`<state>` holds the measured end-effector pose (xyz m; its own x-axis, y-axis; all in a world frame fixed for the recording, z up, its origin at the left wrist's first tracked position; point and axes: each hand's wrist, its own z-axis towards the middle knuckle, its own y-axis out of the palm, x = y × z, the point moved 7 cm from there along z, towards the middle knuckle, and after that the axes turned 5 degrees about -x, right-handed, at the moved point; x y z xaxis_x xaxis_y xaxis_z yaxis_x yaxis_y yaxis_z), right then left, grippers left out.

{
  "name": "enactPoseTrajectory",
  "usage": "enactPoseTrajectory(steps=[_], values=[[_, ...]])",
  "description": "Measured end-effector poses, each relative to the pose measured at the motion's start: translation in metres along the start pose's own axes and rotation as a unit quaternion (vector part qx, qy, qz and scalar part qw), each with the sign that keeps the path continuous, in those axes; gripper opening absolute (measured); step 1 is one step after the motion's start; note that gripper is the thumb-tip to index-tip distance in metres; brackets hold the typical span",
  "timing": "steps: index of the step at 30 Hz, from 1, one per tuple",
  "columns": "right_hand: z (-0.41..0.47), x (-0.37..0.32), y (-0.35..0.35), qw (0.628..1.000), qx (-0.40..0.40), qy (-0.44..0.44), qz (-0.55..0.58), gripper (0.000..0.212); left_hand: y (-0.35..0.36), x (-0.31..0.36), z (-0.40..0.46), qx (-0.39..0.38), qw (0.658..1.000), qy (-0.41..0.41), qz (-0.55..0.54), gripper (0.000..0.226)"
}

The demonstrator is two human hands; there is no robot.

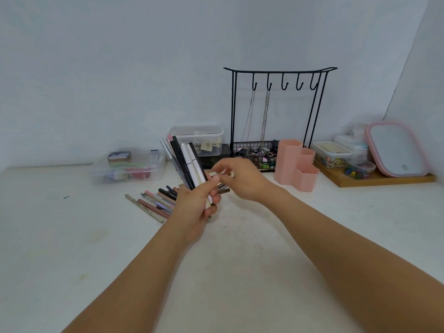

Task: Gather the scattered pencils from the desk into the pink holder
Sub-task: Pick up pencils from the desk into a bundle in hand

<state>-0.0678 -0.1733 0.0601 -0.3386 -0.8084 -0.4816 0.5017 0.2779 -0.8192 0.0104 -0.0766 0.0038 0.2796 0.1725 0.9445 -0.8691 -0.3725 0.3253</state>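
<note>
Pink holder (296, 164): 1 | left hand (197, 207) grip: pencil bundle (186, 162) | right hand (240, 179) grip: 1 pencil (222, 174)

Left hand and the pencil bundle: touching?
Touching. The head view shows the left hand with its fingers wrapped round the lower ends of the pencil bundle, which fans up out of the grip, clear of the desk.

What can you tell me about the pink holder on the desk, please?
The pink holder looks like matte plastic, made of three joined hexagonal tubes stepped in height: tallest at the back left, shortest in front. It stands upright on the white desk, right of the hands, in front of the black wire stand and left of a wooden tray. No pencils stick out of it, and neither hand touches it.
</note>
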Motion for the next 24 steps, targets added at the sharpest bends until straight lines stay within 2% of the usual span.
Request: enactPoseTrajectory(steps=[3, 8, 11, 18, 24], values=[[-0.006, -0.004, 0.018, 0.995, -0.061, -0.046, -0.064, 0.015, -0.002, 0.002, 0.001, 0.008, 1.000, 0.011, 0.010, 0.026], [-0.006, 0.000, 0.024, 0.992, -0.049, -0.033, -0.115, 0.010, -0.001, 0.001, -0.001, 0.017, 1.000, 0.020, 0.010, 0.024], [-0.006, 0.006, 0.022, 0.992, -0.049, -0.031, -0.111, 0.019, 0.002, -0.002, -0.001, 0.012, 0.999, 0.021, 0.022, 0.027], [-0.001, 0.024, 0.024, 0.990, -0.076, -0.015, -0.120, 0.009, 0.002, -0.006, -0.001, 0.018, 1.000, 0.004, 0.024, 0.023], [-0.002, 0.049, -0.028, 0.994, -0.066, 0.044, -0.078, 0.004, 0.000, -0.009, 0.001, 0.026, 1.000, -0.011, 0.001, 0.027]])
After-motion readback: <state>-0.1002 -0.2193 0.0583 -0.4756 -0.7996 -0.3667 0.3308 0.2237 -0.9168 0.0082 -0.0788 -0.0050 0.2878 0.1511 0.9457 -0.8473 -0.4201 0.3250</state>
